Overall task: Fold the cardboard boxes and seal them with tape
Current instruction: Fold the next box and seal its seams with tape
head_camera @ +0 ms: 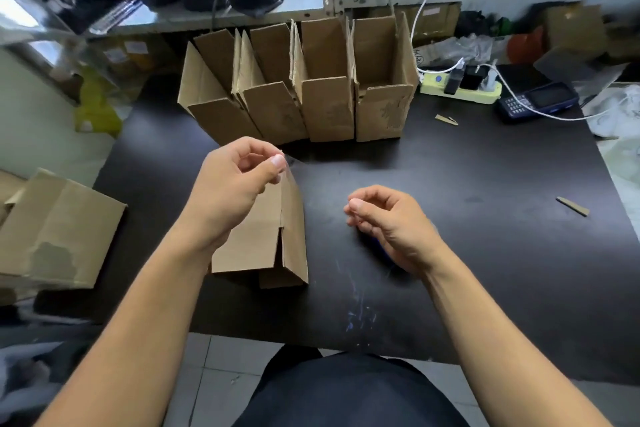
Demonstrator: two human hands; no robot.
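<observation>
The small brown cardboard box (273, 239) being worked on lies on its side near the front of the black worktop (485, 218), its flaps at the near end loose and unsealed. The left hand (235, 184) hangs over the far end of it with thumb and forefinger curled together as if pinching something thin; there may be a clear strip of tape at the fingertips, but I cannot tell for sure. The right hand (384, 218) hovers just to the right of the box, apart from it, fingers loosely curled and holding nothing I can make out. At the back of the worktop stands a row of four brown open-topped cardboard boxes (301, 94), upright and touching one another. To me this looks like the taping step on the fifth box: the next move would need the flaps pressed shut and whatever tape there is drawn along the seam
</observation>
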